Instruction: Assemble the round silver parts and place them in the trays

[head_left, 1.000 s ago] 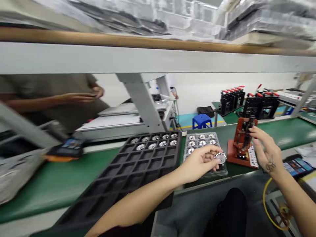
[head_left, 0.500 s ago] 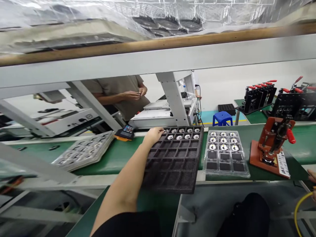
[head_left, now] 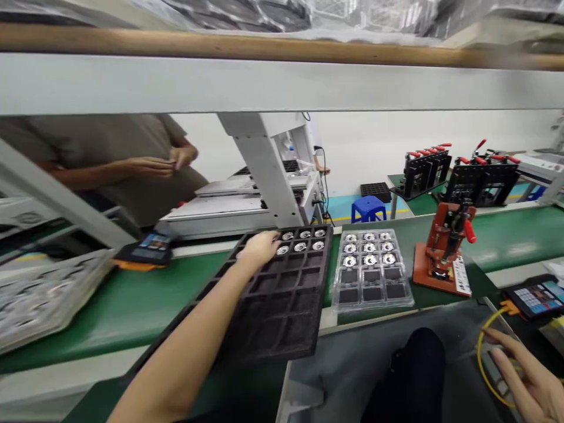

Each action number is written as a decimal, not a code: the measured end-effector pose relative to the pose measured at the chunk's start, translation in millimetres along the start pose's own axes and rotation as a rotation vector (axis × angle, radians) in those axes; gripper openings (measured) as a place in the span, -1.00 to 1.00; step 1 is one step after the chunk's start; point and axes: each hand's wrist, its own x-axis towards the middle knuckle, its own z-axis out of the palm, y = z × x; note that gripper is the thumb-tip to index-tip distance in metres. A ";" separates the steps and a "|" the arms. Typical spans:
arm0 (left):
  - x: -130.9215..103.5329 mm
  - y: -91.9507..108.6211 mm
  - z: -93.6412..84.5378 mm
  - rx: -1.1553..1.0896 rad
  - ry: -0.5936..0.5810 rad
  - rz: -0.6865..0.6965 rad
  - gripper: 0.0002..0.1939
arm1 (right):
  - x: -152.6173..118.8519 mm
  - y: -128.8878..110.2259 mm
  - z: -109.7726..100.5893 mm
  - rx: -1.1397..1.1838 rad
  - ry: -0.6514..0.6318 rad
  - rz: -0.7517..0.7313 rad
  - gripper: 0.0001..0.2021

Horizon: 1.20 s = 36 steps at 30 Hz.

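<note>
My left hand (head_left: pixel 261 247) reaches across a black foam tray (head_left: pixel 304 326) divided into square pockets. Its fingers are pinched together over the far rows, beside several round silver-and-white parts (head_left: pixel 300 247); what they hold, if anything, is hidden. My right hand (head_left: pixel 531 376) is low at the right, thumb and forefinger apart, close to a looped yellow cable (head_left: pixel 480 352). Whether it touches the cable I cannot tell. Right of the foam tray lies a clear plastic tray (head_left: pixel 374 302), with similar round parts in its far rows and dark pockets in its near rows.
A red-brown clamp fixture (head_left: pixel 440 252) stands on the green bench (head_left: pixel 185 294). Handheld devices lie at left (head_left: pixel 150 249) and right (head_left: pixel 535 296). Stacked pale trays (head_left: pixel 48 299) are at far left. A shelf beam (head_left: pixel 264 85) crosses overhead; a co-worker's hands (head_left: pixel 163 164) show behind it.
The view has swung right, shifting the bench leftward in the picture. My right hand has come further into view, along with the cable and the right device. My left hand remains over the foam tray.
</note>
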 end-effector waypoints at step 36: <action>-171.7 491.9 56.7 -0.852 0.262 1.910 -0.81 | -13.1 -104.8 -129.7 0.318 0.205 0.088 -0.60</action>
